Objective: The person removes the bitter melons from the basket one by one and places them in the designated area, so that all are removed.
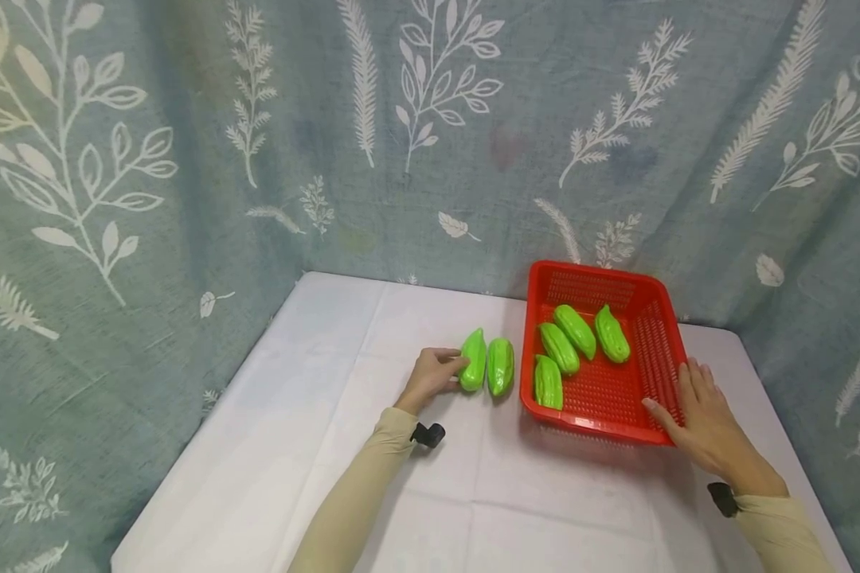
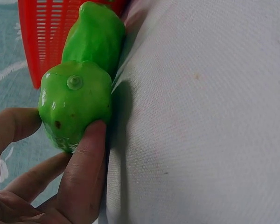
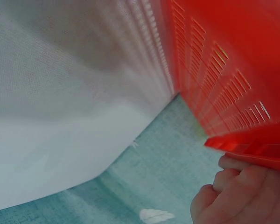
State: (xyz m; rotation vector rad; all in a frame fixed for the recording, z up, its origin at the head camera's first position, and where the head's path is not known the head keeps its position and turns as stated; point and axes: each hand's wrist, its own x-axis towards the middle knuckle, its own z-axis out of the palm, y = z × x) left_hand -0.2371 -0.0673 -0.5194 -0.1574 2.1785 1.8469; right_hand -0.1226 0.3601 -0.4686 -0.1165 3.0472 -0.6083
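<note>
Pinching a green fruit (image 1: 474, 363) with left hand (image 1: 431, 377), just beside a second fruit (image 1: 501, 366); resting straight-fingered right hand (image 1: 713, 430) against red basket (image 1: 593, 425).

No lettering, number or sign can be read; a pale patch (image 1: 583, 422) on the red basket (image 1: 619, 430) is perhaps only glare.

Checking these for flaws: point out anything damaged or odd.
The green vegetable in the left grip has a small dark spot on its end, possibly a blemish; it stands out against the bright green around it. Nothing looks spilled.
</note>
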